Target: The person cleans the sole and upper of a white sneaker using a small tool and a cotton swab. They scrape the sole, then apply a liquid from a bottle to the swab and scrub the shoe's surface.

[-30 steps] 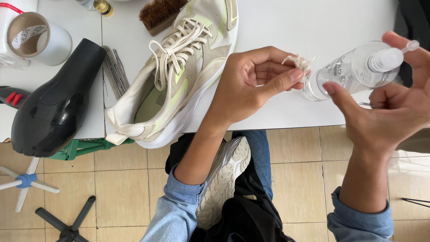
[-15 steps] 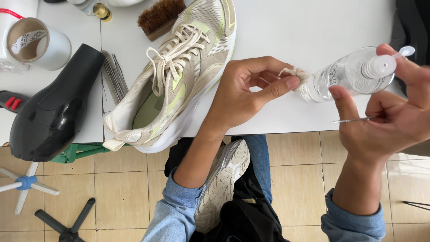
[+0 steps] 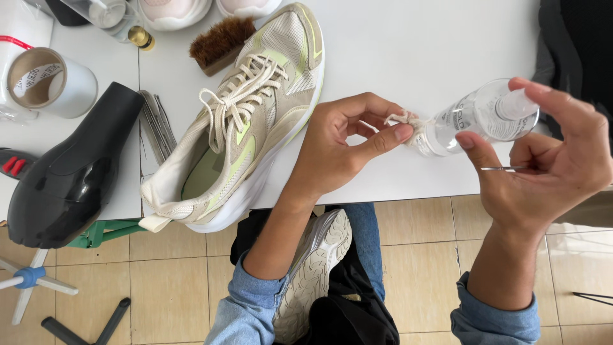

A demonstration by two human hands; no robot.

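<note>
Against left hand [image 3: 338,150]: right hand's [image 3: 543,166] clear-liquid bottle [image 3: 476,118]

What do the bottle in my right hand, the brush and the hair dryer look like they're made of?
Bottle: clear, glossy plastic by its see-through wall, though glass can't be ruled out. Brush: brown bristles, natural or synthetic; its back is mostly hidden. Hair dryer: black moulded plastic, smooth with soft sheen.

Two hands [image 3: 338,150] [image 3: 549,166], two sneakers [image 3: 249,121] [image 3: 316,268], one clear bottle [image 3: 472,118], one brush [image 3: 220,41], one hairdryer [image 3: 70,172].
</note>
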